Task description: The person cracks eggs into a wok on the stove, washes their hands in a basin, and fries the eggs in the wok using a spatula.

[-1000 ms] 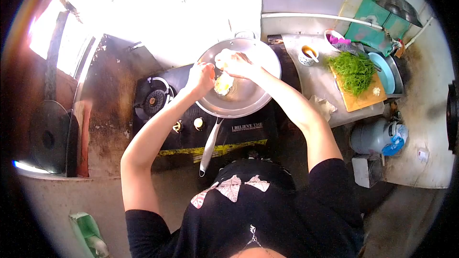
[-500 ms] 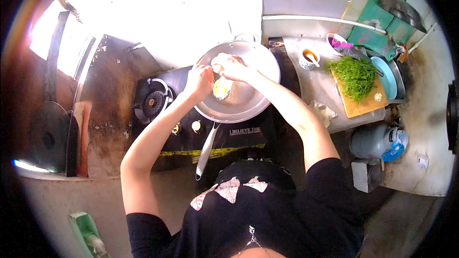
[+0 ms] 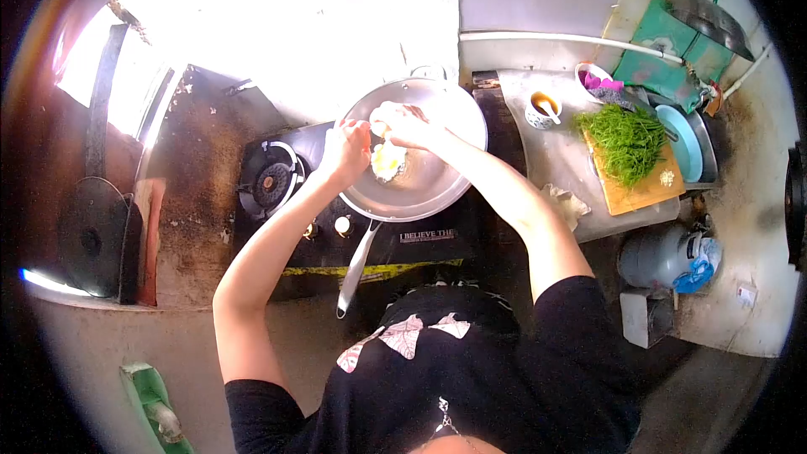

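Note:
A wide silver frying pan (image 3: 441, 181) sits on the gas stove, its long handle pointing toward me. In it, left of the middle, lies a cracked egg (image 3: 388, 163) with its yolk and white showing. My left hand (image 3: 347, 151) is over the pan's left side, fingers closed on a piece of eggshell mostly hidden by them. Close beside it, my right hand (image 3: 405, 126) is also closed, around pale eggshell just above the egg. Glare and the fingers hide the shell's edges.
An unlit burner (image 3: 271, 178) is left of the pan. On the right counter are a cup of brown liquid with a spoon (image 3: 545, 109), a cutting board (image 3: 626, 197) bearing chopped greens (image 3: 622, 143), and a blue basin (image 3: 683, 147). Below stands a gas cylinder (image 3: 656, 259).
The view has shifted slightly. Both hands stay together over the pan, with almost no movement, and the egg lies in the same place.

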`<state>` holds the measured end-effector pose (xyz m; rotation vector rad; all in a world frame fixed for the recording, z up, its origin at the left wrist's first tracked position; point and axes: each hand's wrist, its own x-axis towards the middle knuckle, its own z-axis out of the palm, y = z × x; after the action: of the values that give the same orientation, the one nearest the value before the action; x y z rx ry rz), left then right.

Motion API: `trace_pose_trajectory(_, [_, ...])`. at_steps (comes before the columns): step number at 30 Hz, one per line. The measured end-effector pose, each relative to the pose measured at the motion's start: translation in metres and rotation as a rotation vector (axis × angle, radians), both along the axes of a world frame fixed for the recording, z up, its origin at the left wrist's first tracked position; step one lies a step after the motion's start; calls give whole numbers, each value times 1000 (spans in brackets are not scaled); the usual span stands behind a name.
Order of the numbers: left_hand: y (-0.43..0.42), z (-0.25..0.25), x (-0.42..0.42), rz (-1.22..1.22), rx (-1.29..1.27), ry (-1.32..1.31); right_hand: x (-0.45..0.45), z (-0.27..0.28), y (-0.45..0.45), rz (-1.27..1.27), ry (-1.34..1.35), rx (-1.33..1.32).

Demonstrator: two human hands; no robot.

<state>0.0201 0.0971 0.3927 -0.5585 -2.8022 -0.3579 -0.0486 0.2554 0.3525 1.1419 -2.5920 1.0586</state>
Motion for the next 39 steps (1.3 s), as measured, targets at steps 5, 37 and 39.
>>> trace_pose_trajectory(5, [0, 0, 5, -10, 2, 70, -1, 2, -3, -26, 26, 84])
trace_pose_trajectory(37, [-19, -17, -13, -208, 54, 141, 84, 35, 4, -464, 131, -301])
trace_pose_trajectory(39, [-18, -20, -12, -224, 79, 127, 96, 38, 3, -481, 102, -318])
